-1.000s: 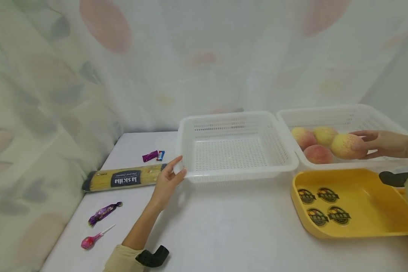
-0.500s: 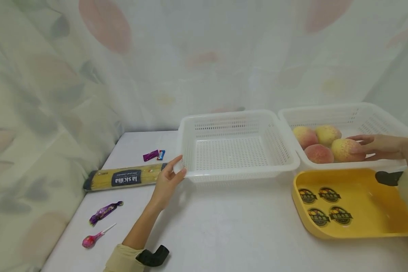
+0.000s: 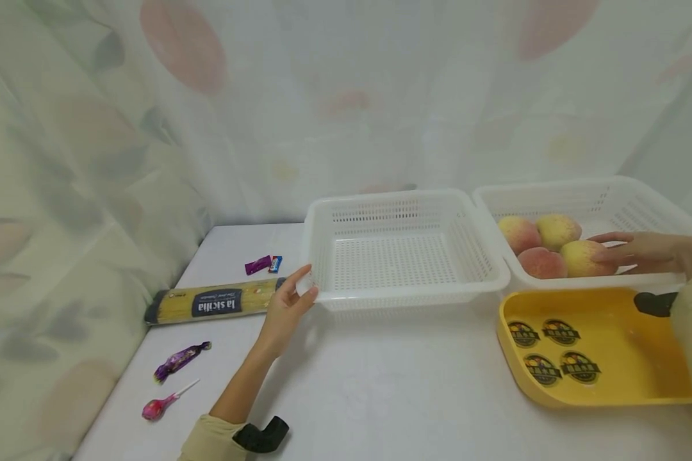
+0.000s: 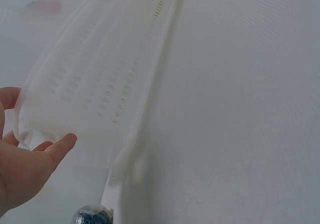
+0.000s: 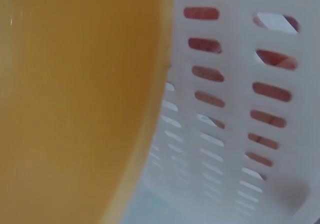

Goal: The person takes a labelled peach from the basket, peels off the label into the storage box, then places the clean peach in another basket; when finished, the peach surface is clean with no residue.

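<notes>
My left hand (image 3: 285,314) pinches the front left corner of a white slotted plastic basket (image 3: 406,291); in the left wrist view the thumb (image 4: 62,146) lies against its outer side. At the right, my right hand (image 3: 642,251) reaches into a second white basket (image 3: 559,186), its fingers around the right side of a yellow-pink peach (image 3: 581,259). Beside that peach lie a redder peach (image 3: 542,263) and two more peaches at the back, one yellow (image 3: 558,230). In the right wrist view the basket's slotted wall (image 5: 235,104) hides most of the hand.
A yellow tray (image 3: 623,339) with several round stickers stands in front of the right basket, under the right forearm. On the left lie a spaghetti pack (image 3: 216,302), a purple wrapped candy (image 3: 181,360), a lollipop (image 3: 158,406) and two small wrapped sweets, one purple (image 3: 257,264).
My right hand has lowered the peach slightly and moved it left, in beside the other peaches. The left hand stays on the basket's corner. The view has shifted slightly.
</notes>
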`<state>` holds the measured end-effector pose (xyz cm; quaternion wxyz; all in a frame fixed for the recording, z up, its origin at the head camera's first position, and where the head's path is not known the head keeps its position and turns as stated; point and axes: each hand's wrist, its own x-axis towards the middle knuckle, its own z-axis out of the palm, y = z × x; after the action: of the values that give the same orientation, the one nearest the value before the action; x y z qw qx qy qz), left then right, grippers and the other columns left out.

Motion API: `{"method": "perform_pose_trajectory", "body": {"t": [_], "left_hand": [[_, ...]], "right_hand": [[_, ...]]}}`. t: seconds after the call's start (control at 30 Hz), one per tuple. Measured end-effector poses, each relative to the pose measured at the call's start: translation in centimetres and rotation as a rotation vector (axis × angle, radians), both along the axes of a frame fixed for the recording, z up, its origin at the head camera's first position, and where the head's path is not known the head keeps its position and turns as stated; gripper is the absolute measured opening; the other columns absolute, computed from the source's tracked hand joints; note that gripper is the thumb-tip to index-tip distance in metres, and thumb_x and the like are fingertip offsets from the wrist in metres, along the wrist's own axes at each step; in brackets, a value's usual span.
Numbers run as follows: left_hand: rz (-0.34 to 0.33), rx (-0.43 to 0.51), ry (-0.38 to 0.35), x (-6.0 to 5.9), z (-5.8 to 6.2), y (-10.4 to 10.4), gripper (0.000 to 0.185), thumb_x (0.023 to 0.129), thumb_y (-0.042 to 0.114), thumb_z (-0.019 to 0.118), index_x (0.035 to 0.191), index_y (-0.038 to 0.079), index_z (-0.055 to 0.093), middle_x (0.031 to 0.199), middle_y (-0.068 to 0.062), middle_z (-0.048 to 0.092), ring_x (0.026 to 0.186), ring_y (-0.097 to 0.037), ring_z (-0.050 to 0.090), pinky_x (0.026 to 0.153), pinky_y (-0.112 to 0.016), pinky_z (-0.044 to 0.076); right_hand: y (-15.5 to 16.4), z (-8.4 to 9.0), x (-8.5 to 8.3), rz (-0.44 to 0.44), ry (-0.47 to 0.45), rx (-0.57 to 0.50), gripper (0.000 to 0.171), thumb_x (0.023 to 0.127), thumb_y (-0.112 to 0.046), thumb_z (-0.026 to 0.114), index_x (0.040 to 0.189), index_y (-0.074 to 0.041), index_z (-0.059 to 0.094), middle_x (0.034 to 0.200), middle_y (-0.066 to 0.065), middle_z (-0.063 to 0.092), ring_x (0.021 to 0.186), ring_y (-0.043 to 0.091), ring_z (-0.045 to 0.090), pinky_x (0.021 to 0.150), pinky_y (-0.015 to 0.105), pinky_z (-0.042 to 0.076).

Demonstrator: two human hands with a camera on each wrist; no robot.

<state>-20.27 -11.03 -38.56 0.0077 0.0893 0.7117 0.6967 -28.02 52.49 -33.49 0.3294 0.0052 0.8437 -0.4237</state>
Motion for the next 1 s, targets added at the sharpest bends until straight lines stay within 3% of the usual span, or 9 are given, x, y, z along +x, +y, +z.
{"method": "perform_pose_trajectory", "body": {"t": [0.23, 0.37, 0.53, 0.67, 0.73, 0.83, 0.9, 1.0], "left_hand": [[0.002, -0.001, -0.016, -0.2, 0.0, 0.0, 0.055, 0.097, 0.012, 0.056, 0.147, 0.009, 0.034, 0.148, -0.012, 0.033, 0.124, -0.037, 0.046, 0.099, -0.037, 0.044], [0.003, -0.007, -0.023, -0.2, 0.0, 0.0, 0.055, 0.097, 0.014, 0.057, 0.147, 0.011, 0.035, 0.149, -0.01, 0.033, 0.124, -0.036, 0.046, 0.097, -0.032, 0.046], [-0.003, -0.027, -0.036, -0.3, 0.1, -0.1, 0.056, 0.097, 0.014, 0.057, 0.148, 0.011, 0.034, 0.149, -0.01, 0.031, 0.125, -0.035, 0.045, 0.098, -0.034, 0.045], [0.042, -0.189, -0.039, -0.5, 0.9, -0.5, 0.06, 0.096, 0.021, 0.06, 0.149, 0.016, 0.032, 0.152, -0.011, 0.026, 0.133, -0.033, 0.035, 0.107, -0.049, 0.033], [0.09, -0.306, -0.007, -0.9, 1.7, -1.1, 0.063, 0.095, 0.025, 0.061, 0.149, 0.018, 0.031, 0.154, -0.01, 0.023, 0.137, -0.032, 0.028, 0.108, -0.052, 0.029], [0.157, -0.479, 0.098, -2.1, 4.1, -2.7, 0.067, 0.094, 0.03, 0.061, 0.151, 0.017, 0.028, 0.154, -0.012, 0.022, 0.138, -0.034, 0.023, 0.11, -0.052, 0.026], [0.18, -0.581, 0.19, -3.2, 6.6, -3.8, 0.067, 0.095, 0.035, 0.058, 0.152, 0.018, 0.025, 0.155, -0.012, 0.021, 0.138, -0.036, 0.022, 0.109, -0.054, 0.026], [0.188, -0.718, 0.284, -5.5, 11.4, -5.1, 0.069, 0.096, 0.043, 0.053, 0.153, 0.02, 0.021, 0.155, -0.011, 0.019, 0.14, -0.035, 0.017, 0.111, -0.058, 0.018]], "right_hand": [[0.1, 0.0, 0.1, -0.016, 0.06, 0.068, 0.08, 0.099, -0.031, 0.052, 0.145, 0.011, 0.003, 0.129, 0.021, 0.05, 0.116, 0.037, 0.05, 0.094, 0.053, 0.045], [0.5, 0.0, 0.3, -0.005, 0.121, 0.114, 0.079, 0.099, -0.034, 0.051, 0.145, 0.01, 0.004, 0.137, 0.037, 0.034, 0.121, 0.049, 0.042, 0.092, 0.054, 0.047], [1.2, 0.8, 0.6, 0.02, 0.276, 0.226, 0.077, 0.099, -0.033, 0.052, 0.143, 0.012, 0.009, 0.14, 0.043, 0.014, 0.12, 0.059, 0.032, 0.091, 0.062, 0.043], [0.7, 3.0, 0.6, 0.003, 0.454, 0.365, 0.079, 0.099, -0.042, 0.048, 0.145, 0.01, 0.01, 0.138, 0.043, 0.015, 0.115, 0.061, 0.026, 0.09, 0.072, 0.033], [-0.2, 5.0, 0.5, -0.043, 0.509, 0.429, 0.085, 0.098, -0.05, 0.045, 0.147, 0.008, 0.006, 0.141, 0.042, 0.01, 0.117, 0.062, 0.02, 0.09, 0.076, 0.025], [-2.2, 8.3, 0.3, -0.115, 0.591, 0.5, 0.088, 0.097, -0.053, 0.041, 0.146, 0.008, 0.0, 0.143, 0.042, -0.002, 0.123, 0.064, 0.008, 0.09, 0.079, 0.014], [-3.9, 10.8, 0.1, -0.148, 0.657, 0.557, 0.084, 0.099, -0.05, 0.038, 0.146, 0.006, -0.001, 0.145, 0.039, -0.007, 0.126, 0.063, 0.001, 0.091, 0.08, 0.01], [-6.3, 14.6, -1.0, -0.113, 0.8, 0.688, 0.08, 0.1, -0.051, 0.031, 0.145, 0.01, 0.006, 0.146, 0.039, -0.003, 0.131, 0.059, 0.0, 0.1, 0.073, 0.006]]}}
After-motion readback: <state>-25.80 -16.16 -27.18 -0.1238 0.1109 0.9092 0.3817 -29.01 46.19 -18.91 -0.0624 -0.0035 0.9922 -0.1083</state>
